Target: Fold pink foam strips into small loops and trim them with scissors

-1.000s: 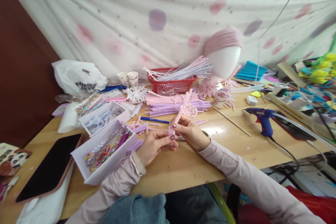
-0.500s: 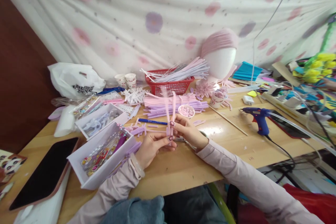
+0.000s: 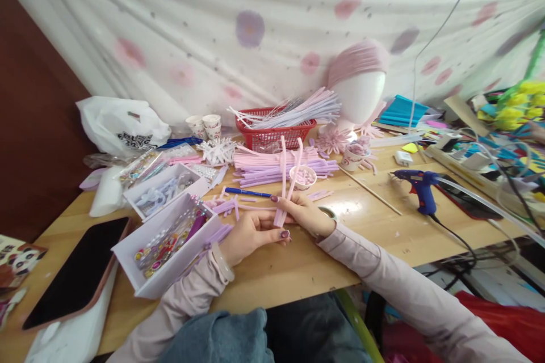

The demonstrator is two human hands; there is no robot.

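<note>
Two pink pipe cleaners [image 3: 284, 173] stand up side by side from between my hands, their upper ends bent over slightly and apart. My right hand [image 3: 310, 214] is closed round their lower part, the thumb pressed across the front. Just left of it, my left hand [image 3: 249, 236] has thumb and fingers closed at the bottom ends, where the exact grip is partly hidden. Behind the fingers lies a blue pen [image 3: 247, 192]. Short lilac and pink pieces [image 3: 227, 206] lie left of the pen. A paper cup of small pink pieces [image 3: 304, 176] stands just behind the pipe cleaners.
Pink and lilac pipe cleaners [image 3: 255, 169] lie in front of a red basket [image 3: 276, 139]. White boxes [image 3: 145, 272] of beads and trinkets sit left. A glue gun [image 3: 419, 187] and wooden stick [image 3: 372, 194] lie right. A foam head [image 3: 361, 96] stands behind.
The pipe cleaners have swung to the right, and their blurred tips now show sharply. My right hand has shifted slightly right and down; the left hand stays close to it.
</note>
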